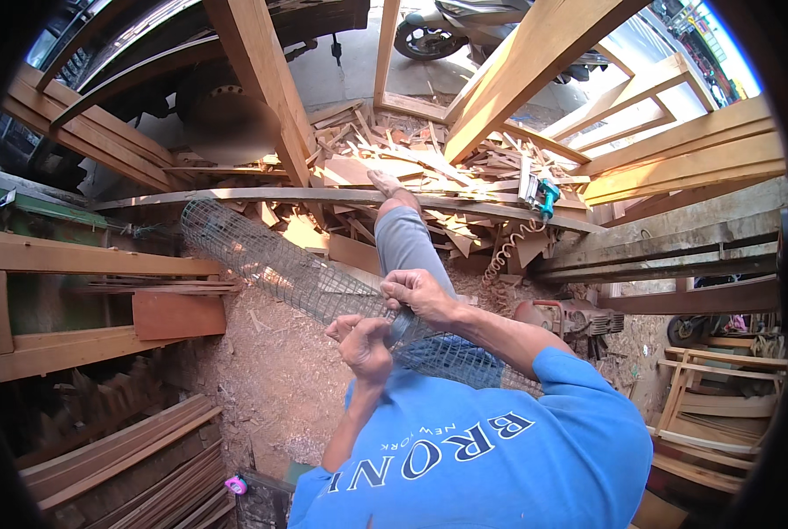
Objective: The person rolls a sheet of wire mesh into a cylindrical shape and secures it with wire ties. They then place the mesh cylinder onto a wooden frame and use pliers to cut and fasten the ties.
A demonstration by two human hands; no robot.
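A long tube of wire mesh slants from the far left, across my lap, to the near right. Over its middle, both of my hands are close together. My left hand is closed, thumb against curled fingers, just left of a small grey coil-like piece. Above that piece my right hand pinches with thumb and forefinger. Whatever lies in the fingertips is too thin to make out, and I cannot tell whether either hand touches the grey piece. My bent leg is beyond the mesh.
Scrap wood is heaped at the far side behind a long plank. A teal air tool with a coiled hose rests there. A red machine stands right. Timber frames line both sides. A pink tape measure lies near left.
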